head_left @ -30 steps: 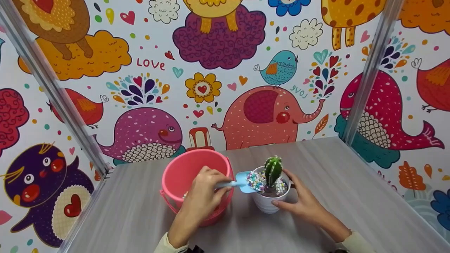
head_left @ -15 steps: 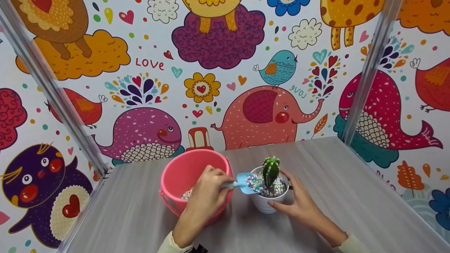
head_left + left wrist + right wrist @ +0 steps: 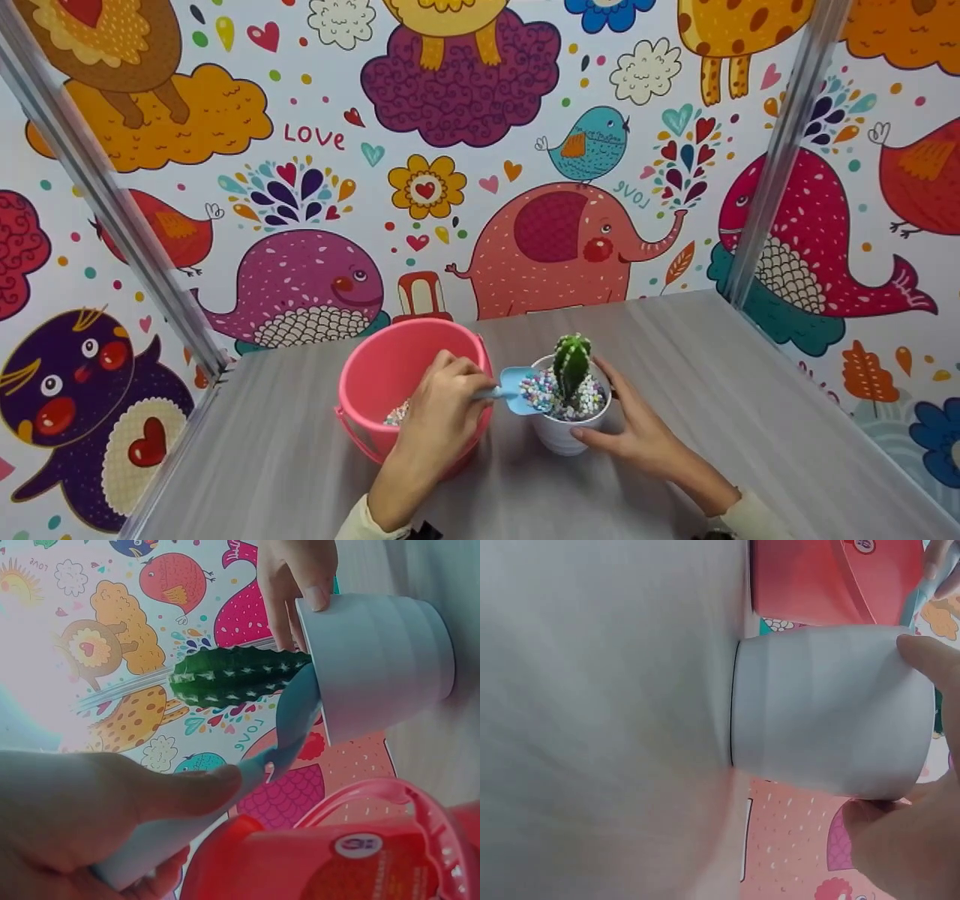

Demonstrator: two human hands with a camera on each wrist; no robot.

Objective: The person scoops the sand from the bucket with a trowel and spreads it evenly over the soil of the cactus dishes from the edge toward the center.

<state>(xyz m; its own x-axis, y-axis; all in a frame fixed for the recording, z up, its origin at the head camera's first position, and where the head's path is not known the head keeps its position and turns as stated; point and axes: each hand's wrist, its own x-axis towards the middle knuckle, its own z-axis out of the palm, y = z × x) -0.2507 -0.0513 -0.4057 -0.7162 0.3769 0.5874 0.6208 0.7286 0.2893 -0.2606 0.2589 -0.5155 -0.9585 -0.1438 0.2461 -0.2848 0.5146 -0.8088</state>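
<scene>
My left hand [image 3: 439,424] grips the pale blue handle of a small scoop [image 3: 516,388], whose blade lies over the rim of a white pot [image 3: 559,436]. The pot holds a green cactus [image 3: 571,363] and multicoloured pebbles [image 3: 536,390]. My right hand [image 3: 637,431] curls round the pot's right side, thumb at the front. In the left wrist view the scoop [image 3: 296,716] touches the pot [image 3: 382,664] beside the cactus [image 3: 236,676]. The right wrist view shows the pot [image 3: 829,712] standing on the grey table with my thumb [image 3: 930,660] on it.
A pink bucket [image 3: 382,367] with a few pebbles inside stands just left of the pot, under my left hand. The grey table [image 3: 712,375] is walled by cartoon-animal panels on three sides, with metal posts [image 3: 772,157] at the corners.
The scoop's pebbles have gone into the pot and the blade has sunk slightly at the rim. Both hands keep their hold; the view has shifted a little left.
</scene>
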